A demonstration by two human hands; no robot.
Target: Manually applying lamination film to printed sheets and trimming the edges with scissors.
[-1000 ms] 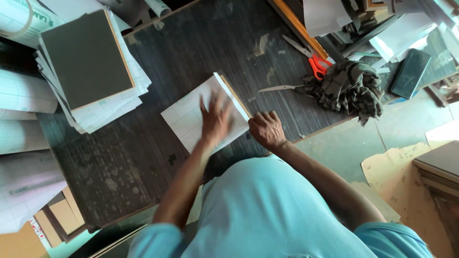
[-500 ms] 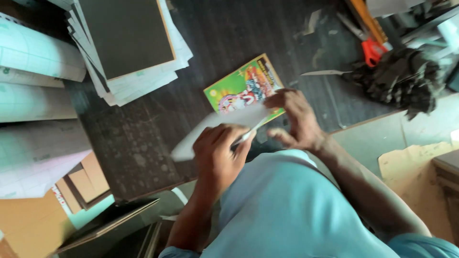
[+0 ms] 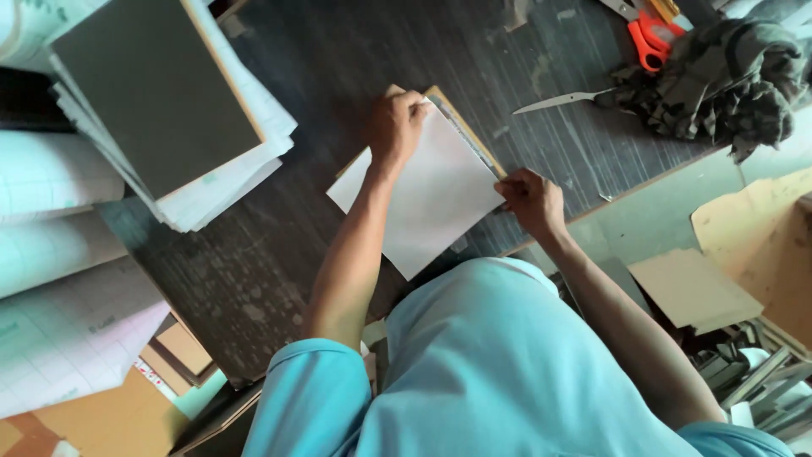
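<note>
White paper sheet (image 3: 427, 199), thin, limp and best held by its edges, lies over a flat board (image 3: 474, 135) on the dark table (image 3: 254, 254); left hand (image 3: 393, 127) pinches the top corner, right hand (image 3: 529, 199) apparently grips the side edge.

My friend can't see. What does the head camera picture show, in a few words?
A person presses a white sheet flat on a dark table, left hand at its top corner, right hand at its side edge. A paper stack and orange scissors lie nearby.
</note>
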